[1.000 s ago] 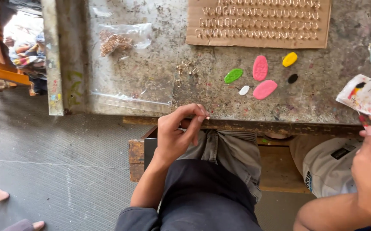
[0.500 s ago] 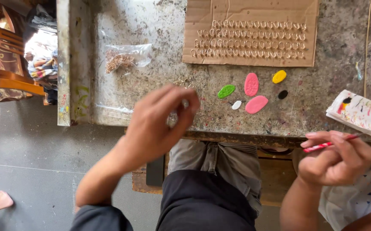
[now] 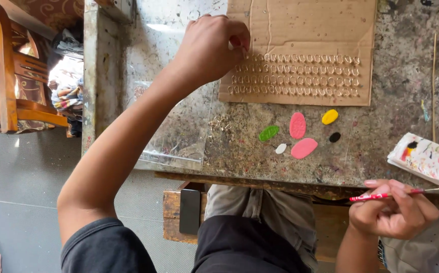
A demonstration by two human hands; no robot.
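Speckled and scratched, the grey worktable [image 3: 391, 126] fills the upper part of what we see, with a wooden chair [image 3: 7, 76] off to its left on the grey floor. We count one sheet of brown cardboard [image 3: 305, 25] lying flat on the table, and on it four rows of small pale metal rings [image 3: 300, 76]; they are too many and too fine for us to count exactly. Our left hand [image 3: 212, 48] reaches over to the top-left end of those rows, its fingertips pinched together at the rings there, though we cannot tell whether a ring is actually caught between them. Below the cardboard lie six small flat coloured pieces: two pink ovals [image 3: 297, 125], one green piece [image 3: 268, 133], one yellow piece [image 3: 330, 117], one black dot [image 3: 335, 137] and one white dot [image 3: 280, 148]. A clear plastic bag [image 3: 179, 136] rests at the table's left edge, with a little loose heap of rings [image 3: 220, 123] just beside it. Our right hand [image 3: 391, 210] sits low at the right, below the table edge, closed around one thin red brush [image 3: 381, 195]. Near it, one paint-smeared paper pad [image 3: 427, 159] lies on the table corner, and one thin wooden stick [image 3: 433, 86] lies above that
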